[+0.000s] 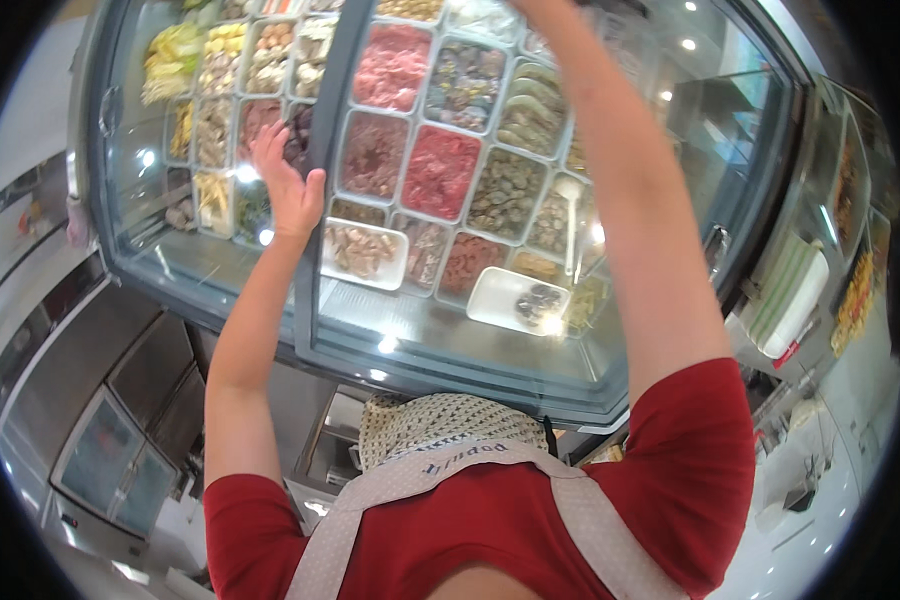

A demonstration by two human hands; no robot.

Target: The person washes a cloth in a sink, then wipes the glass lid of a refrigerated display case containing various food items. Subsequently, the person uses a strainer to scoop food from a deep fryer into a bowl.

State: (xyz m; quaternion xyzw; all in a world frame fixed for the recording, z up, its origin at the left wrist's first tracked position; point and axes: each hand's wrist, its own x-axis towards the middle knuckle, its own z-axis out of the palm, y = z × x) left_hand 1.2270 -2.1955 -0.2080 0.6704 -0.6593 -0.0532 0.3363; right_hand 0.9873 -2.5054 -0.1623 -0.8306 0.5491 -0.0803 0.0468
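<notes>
My left hand (281, 180) is spread over the glass of a display case, its thumb beside the dark frame bar (307, 247) between two glass panels. It holds nothing; whether the palm presses on the glass I cannot tell. My right forearm stretches across the case and my right hand is beyond the top edge, out of view. Under the glass lie tubs of pink sliced meat (391, 67), red meat (441, 171), dark shellfish (506, 193) and greenish-grey slices (532, 105). A white ladle (568, 217) rests across a tub. Nearer me are a white tray of pale pieces (364, 253) and another white tray (491, 300) with dark pieces.
Leafy yellow-green vegetables (171, 56) fill the case's left end. A glass-doored steel cabinet (116, 465) stands at lower left. To the right are a folded green-striped cloth (784, 289) and yellow food (856, 300). A woven item (450, 424) is against my front.
</notes>
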